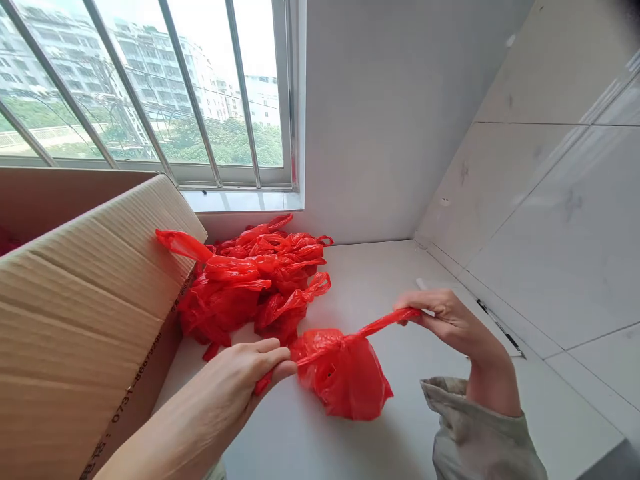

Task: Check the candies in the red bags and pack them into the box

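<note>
A red plastic bag [350, 383] sits on the white surface in front of me, bunched at the top with its two handles drawn out to either side. My left hand [253, 370] is closed on one handle, at the bag's left. The other handle stretches up to the right, pinched between the thumb and fingers of my right hand [443, 320]. A knot or crossing shows where the handles meet; I cannot tell how tight it is. What the bag contains is hidden by the plastic.
Several red plastic bags [260, 267] lie heaped against the wall below the barred window [190, 100]. An open cardboard box [95, 287] stands at the left, with red inside. Beside the tiled wall at the right lies a thin black-and-white item [500, 328].
</note>
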Tool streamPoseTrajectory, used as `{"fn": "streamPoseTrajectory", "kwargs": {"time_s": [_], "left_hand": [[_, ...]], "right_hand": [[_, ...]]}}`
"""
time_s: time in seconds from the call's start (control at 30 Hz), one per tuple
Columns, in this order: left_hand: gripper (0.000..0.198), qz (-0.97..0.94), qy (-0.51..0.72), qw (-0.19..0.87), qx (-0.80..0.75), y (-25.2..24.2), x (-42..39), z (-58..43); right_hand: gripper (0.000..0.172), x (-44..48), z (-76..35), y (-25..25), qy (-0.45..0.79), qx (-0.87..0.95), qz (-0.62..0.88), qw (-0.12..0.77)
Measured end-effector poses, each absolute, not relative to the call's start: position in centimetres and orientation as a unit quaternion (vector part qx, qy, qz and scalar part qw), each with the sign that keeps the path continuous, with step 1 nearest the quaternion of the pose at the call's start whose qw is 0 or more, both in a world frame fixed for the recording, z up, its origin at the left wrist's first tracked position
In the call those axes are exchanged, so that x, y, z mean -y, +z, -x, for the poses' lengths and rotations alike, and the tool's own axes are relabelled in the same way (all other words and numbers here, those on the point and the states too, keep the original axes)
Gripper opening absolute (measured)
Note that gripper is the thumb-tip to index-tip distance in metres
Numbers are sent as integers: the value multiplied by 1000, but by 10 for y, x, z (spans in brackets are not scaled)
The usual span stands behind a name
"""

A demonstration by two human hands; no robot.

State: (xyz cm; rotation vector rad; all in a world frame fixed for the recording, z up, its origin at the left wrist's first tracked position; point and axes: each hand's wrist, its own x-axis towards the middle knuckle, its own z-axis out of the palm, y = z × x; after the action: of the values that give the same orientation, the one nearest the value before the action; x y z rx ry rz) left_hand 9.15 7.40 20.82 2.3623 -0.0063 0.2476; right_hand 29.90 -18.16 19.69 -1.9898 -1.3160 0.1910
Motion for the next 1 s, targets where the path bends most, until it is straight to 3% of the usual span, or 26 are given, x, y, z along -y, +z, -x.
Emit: {"fn": "streamPoseTrajectory", "kwargs": {"time_s": [0.2, 0.37, 0.6, 0.7, 0.9, 1.0], "left_hand": [[30, -943, 7, 330, -40, 210, -95, -89], [30, -937, -31, 343, -64, 203, -103, -91], [30, -954, -7, 293, -58, 187, -106, -92], [17, -952, 39, 296, -73, 178, -107, -83], [35, -952, 85, 287, -68, 179, -96, -42], [29, -953, 101, 286, -20, 196, -82, -25]], "right_hand": [[29, 189, -330, 171, 111, 414, 797, 425], [27, 182, -336, 165, 134, 410, 800, 417], [29, 174, -337, 158, 108, 396, 822, 394], [23, 176, -333, 158, 78, 351, 865, 349], [32, 175, -280, 190, 63, 429, 862, 264], [57, 162, -242, 179, 101, 521, 822, 207]]}}
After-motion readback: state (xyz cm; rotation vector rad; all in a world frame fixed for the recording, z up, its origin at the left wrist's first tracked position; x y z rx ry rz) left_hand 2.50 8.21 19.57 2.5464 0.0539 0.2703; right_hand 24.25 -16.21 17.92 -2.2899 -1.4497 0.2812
